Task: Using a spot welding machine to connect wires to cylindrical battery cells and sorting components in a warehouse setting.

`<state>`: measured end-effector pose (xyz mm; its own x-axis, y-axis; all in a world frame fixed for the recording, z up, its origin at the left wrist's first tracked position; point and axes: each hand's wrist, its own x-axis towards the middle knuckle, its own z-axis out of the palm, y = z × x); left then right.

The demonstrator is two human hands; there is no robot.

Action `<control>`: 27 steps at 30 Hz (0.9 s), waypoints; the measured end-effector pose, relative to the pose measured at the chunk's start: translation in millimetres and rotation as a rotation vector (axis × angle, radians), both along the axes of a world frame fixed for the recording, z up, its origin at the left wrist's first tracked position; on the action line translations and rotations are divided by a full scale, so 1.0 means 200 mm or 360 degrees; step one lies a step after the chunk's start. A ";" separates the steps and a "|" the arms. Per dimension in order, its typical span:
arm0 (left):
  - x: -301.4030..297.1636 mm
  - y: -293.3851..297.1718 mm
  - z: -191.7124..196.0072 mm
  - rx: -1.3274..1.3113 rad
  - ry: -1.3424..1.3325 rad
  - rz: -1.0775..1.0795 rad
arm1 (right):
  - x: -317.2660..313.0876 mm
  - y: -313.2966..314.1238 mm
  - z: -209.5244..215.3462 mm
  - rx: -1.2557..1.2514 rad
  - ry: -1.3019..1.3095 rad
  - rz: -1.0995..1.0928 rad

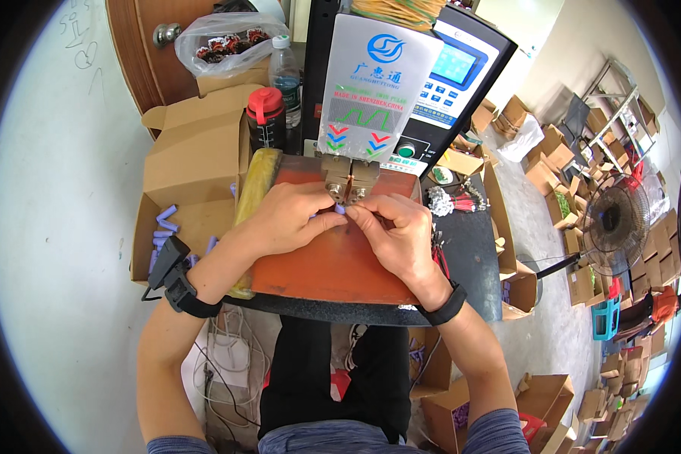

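A small purple cylindrical battery cell [340, 209] is held up right below the metal electrode tips [349, 181] of a spot welder [382, 87]. My left hand [299, 216] comes in from the left, its thumb and fingers closed on the cell. From the other side my right hand [398, 227] reaches to the same spot, thumb and forefinger pinched together at the cell's end. Whatever small piece the right fingertips may hold is hidden by them. Both hands are above an orange-brown mat [318, 272] on the dark worktable.
Left of the mat lie a yellow wrapped roll [244, 219] and an open cardboard box [193, 159] with several purple cells. Behind stand a red-capped bottle [266, 121] and a clear bottle [284, 76]. Wire bundles [458, 200] lie at right; a fan [615, 213] and cartons stand beyond.
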<state>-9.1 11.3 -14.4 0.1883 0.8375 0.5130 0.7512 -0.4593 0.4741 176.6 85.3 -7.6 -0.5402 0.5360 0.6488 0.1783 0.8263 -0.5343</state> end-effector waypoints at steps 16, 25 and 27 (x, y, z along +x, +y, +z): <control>0.00 -0.01 0.00 -0.0039 -0.0009 -0.0015 | 0.00 0.00 -0.02 -0.0066 0.0041 0.0029; 0.00 0.00 -0.01 0.0004 0.0039 0.0014 | 0.01 0.00 -0.01 -0.0200 0.0080 0.0082; -0.01 0.00 0.01 0.0053 -0.0132 0.0017 | 0.01 0.01 -0.01 -0.0223 0.0110 0.0083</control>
<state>-10.2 11.2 -11.9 0.1350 0.8213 0.5543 0.7148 -0.4682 0.5195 178.0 86.5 -9.9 -0.5262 0.5960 0.6065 0.0957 0.7502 -0.6542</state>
